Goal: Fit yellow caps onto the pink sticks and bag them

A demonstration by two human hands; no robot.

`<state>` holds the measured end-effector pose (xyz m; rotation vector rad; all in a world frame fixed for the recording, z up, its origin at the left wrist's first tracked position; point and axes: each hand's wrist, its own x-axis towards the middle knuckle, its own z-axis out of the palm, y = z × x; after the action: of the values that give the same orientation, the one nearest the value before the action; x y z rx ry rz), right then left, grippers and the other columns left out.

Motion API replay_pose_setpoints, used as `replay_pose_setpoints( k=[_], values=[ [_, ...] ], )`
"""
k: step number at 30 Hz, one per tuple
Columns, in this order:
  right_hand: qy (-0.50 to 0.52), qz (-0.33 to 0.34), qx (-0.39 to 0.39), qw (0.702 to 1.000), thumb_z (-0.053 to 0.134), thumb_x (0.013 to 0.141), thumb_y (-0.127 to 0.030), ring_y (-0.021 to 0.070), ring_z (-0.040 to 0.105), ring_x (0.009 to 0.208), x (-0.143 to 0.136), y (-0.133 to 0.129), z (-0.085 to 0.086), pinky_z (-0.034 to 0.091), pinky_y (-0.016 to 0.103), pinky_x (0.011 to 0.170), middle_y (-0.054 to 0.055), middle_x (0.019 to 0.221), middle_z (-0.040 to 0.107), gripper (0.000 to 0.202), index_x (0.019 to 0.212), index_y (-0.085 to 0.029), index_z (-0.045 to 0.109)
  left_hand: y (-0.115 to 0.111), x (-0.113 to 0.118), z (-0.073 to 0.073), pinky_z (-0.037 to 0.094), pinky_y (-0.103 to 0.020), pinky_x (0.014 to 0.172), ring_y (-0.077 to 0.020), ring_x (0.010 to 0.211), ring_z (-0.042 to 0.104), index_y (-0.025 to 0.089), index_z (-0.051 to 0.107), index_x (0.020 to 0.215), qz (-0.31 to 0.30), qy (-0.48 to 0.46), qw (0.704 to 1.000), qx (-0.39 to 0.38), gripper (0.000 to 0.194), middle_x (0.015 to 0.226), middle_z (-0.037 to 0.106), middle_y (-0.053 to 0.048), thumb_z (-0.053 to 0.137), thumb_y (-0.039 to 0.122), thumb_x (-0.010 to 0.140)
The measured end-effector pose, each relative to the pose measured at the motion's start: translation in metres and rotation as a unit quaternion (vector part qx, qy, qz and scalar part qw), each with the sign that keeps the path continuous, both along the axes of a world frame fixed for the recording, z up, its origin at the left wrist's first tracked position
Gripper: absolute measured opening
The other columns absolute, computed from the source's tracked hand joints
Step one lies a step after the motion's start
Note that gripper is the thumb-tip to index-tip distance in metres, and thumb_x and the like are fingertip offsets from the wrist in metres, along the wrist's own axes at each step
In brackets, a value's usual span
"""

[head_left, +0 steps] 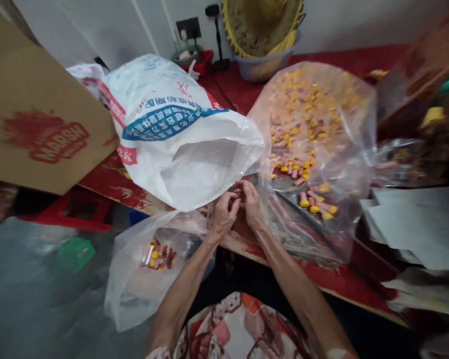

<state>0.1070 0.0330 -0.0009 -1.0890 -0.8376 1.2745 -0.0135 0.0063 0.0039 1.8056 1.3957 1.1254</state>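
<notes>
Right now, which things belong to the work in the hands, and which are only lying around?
In use: left hand, right hand, small pieces pinched between them, clear bag of yellow-pink pieces, small bag.
Lying about: white sack, cardboard box, papers.

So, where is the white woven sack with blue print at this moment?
In the head view, the white woven sack lies left of centre, between the cardboard box and the clear bag of yellow and pink pieces, its open mouth just above both hands.

Both hands, left hand (223,213) and right hand (252,202), pinching something tiny together just below the white sack (179,134), clear bag (314,149) of yellow-pink pieces right of it.
</notes>
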Motion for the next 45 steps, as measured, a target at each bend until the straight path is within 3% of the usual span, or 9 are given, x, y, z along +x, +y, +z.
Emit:
replay_pose_setpoints(
  k=[6,10,19,24,30,35,38,42,45],
  values=[
    [0.067,-0.018,-0.01,0.998,0.059,0.091,-0.093,0.0194,0.067,0.085,-0.005,0.006,-0.002,0.053,0.027,0.066,0.008,0.102,0.074,0.077,0.108,-0.019,0.072,0.003,0.01,-0.004,0.06,-0.031,0.086,-0.0195,0.092,0.072,0.021,0.064,0.109,0.034,-0.004,0.999,0.0,0.023,0.105,0.074,-0.007,0.055,0.043,0.11],
    [0.02,-0.072,0.081,0.994,0.051,0.102,-0.085,0.0194,0.068,0.086,0.005,0.009,0.007,0.056,0.031,0.076,0.006,0.1,0.074,0.067,0.104,-0.021,0.072,0.002,0.006,-0.005,0.059,-0.028,0.079,-0.0181,0.086,0.07,0.021,0.063,0.109,0.065,-0.004,0.998,-0.008,0.023,0.099,0.072,-0.005,0.056,0.042,0.11],
    [-0.043,-0.195,0.116,0.973,0.05,0.111,-0.059,0.0157,0.066,0.078,0.034,0.004,0.022,0.056,0.03,0.082,0.004,0.101,0.072,0.04,0.104,-0.023,0.066,0.017,0.035,-0.011,0.057,-0.043,0.097,-0.0275,0.098,0.065,0.02,0.062,0.105,-0.108,0.214,0.953,0.183,0.018,0.097,0.065,-0.01,0.045,0.018,0.108],
    [-0.153,-0.248,0.125,0.948,0.054,0.11,-0.047,0.0166,0.066,0.078,0.066,0.012,0.015,0.057,0.032,0.079,0.004,0.103,0.071,0.028,0.115,-0.022,0.065,0.035,0.038,-0.005,0.056,-0.028,0.079,-0.0169,0.086,0.065,0.021,0.062,0.119,-0.115,0.105,0.974,0.164,0.021,0.103,0.067,-0.006,0.05,0.016,0.101],
    [-0.425,-0.21,0.126,0.871,0.039,0.109,-0.024,0.0293,0.064,0.124,0.131,0.044,-0.008,0.054,0.051,0.113,0.016,0.129,0.068,0.033,0.13,-0.019,0.064,0.024,0.03,-0.001,0.049,-0.02,0.065,-0.0095,0.066,0.055,0.022,0.061,0.112,-0.017,-0.075,0.997,-0.007,0.024,0.089,0.06,0.002,0.069,0.036,0.095],
    [-0.552,-0.118,0.106,0.819,0.039,0.105,-0.015,0.0328,0.053,0.144,0.126,0.044,-0.014,0.05,0.052,0.119,0.019,0.154,0.057,0.055,0.158,-0.014,0.054,0.022,0.025,0.016,0.053,-0.02,0.068,-0.0107,0.072,0.062,0.021,0.06,0.12,0.04,-0.121,0.991,-0.037,0.038,0.097,0.064,-0.001,0.074,0.046,0.094],
    [-0.582,-0.057,0.134,0.8,0.044,0.105,-0.013,0.0335,0.056,0.137,0.115,0.04,-0.01,0.049,0.05,0.118,0.018,0.157,0.056,0.058,0.162,-0.015,0.052,0.023,0.025,0.018,0.054,-0.023,0.071,-0.0125,0.076,0.064,0.022,0.059,0.128,0.066,-0.064,0.996,0.021,0.038,0.102,0.065,-0.003,0.067,0.048,0.101],
    [-0.592,-0.005,0.161,0.79,0.047,0.104,-0.009,0.0311,0.062,0.123,0.109,0.037,-0.008,0.053,0.044,0.107,0.015,0.147,0.063,0.06,0.163,-0.018,0.052,0.028,0.031,0.002,0.055,-0.029,0.075,-0.0158,0.077,0.063,0.02,0.064,0.118,0.007,0.07,0.994,0.085,0.03,0.098,0.067,-0.006,0.061,0.045,0.102],
    [-0.589,0.0,0.143,0.795,0.049,0.106,-0.011,0.0313,0.064,0.115,0.108,0.04,-0.01,0.054,0.043,0.1,0.014,0.128,0.069,0.052,0.157,-0.017,0.057,0.03,0.035,-0.006,0.053,-0.027,0.071,-0.0144,0.071,0.06,0.02,0.064,0.114,-0.008,0.059,0.996,0.069,0.031,0.095,0.067,-0.005,0.06,0.048,0.103]
  ],
)
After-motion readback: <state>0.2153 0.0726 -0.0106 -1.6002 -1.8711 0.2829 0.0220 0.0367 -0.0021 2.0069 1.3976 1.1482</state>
